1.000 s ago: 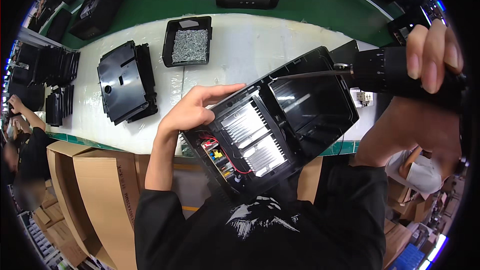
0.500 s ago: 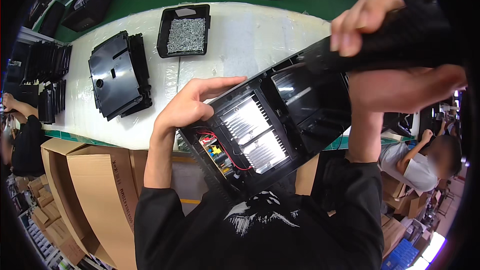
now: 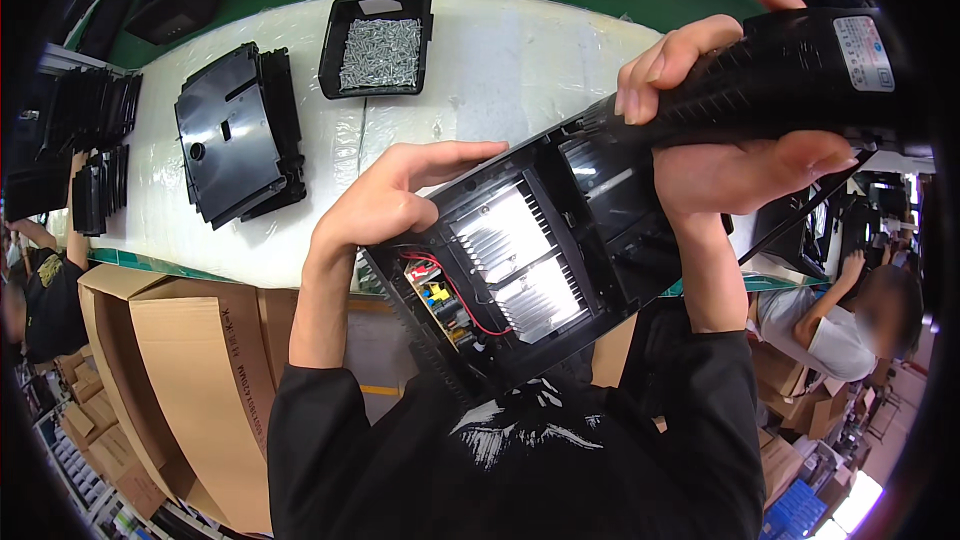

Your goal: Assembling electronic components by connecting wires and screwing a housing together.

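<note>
My left hand grips the upper left edge of a black plastic housing, its index finger stretched along the rim. The housing is tilted and open toward me. Inside lie two silver finned metal plates, red wires and a small circuit board with yellow parts. My right hand is wrapped round a black electric screwdriver with a pale label on its rear end. The screwdriver lies across the housing's right end; its tip is hidden, so I cannot tell whether it touches a screw.
A black bin full of silver screws stands on the plastic-covered table. Left of it are stacked black panels, with more black parts beyond. A cardboard box stands by the table's near edge. Other people work at both sides.
My right hand and the screwdriver have shifted a little left, and the tool's label has come into view. My left hand keeps its hold on the housing, which has barely moved.
</note>
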Demonstrator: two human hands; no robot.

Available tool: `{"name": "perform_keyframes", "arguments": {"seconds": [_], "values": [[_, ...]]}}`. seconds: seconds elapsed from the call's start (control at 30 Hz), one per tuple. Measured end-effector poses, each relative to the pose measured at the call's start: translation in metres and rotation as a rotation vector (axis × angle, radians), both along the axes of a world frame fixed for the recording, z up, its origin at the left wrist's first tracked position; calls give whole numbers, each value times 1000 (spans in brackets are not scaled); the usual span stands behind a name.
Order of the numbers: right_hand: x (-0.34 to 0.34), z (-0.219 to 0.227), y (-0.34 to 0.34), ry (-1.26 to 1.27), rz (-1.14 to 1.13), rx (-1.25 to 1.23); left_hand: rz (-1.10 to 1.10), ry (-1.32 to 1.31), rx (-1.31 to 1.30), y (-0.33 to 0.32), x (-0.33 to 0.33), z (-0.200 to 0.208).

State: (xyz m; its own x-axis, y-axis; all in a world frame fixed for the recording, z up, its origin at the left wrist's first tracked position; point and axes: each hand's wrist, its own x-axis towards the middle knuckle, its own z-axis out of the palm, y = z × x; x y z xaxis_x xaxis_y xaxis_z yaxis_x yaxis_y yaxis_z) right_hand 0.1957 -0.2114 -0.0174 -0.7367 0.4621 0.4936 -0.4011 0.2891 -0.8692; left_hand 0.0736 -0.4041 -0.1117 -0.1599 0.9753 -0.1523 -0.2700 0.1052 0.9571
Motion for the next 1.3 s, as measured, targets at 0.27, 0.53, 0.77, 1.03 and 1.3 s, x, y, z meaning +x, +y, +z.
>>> {"name": "perform_keyframes", "arguments": {"seconds": [0.27,0.53,0.77,1.03,1.3], "values": [[-5,-5,2,-26,93,4,-4,33,44,2,0,-5],[-6,-9,2,-37,174,-27,-3,40,51,0,0,-6],[-11,-10,1,-46,181,0,-11,54,49,1,-2,-5],[-9,-3,-4,137,61,9,-130,260,-91,8,-4,19],[108,103,37,713,-155,307,-302,465,-29,37,-31,21]]}}
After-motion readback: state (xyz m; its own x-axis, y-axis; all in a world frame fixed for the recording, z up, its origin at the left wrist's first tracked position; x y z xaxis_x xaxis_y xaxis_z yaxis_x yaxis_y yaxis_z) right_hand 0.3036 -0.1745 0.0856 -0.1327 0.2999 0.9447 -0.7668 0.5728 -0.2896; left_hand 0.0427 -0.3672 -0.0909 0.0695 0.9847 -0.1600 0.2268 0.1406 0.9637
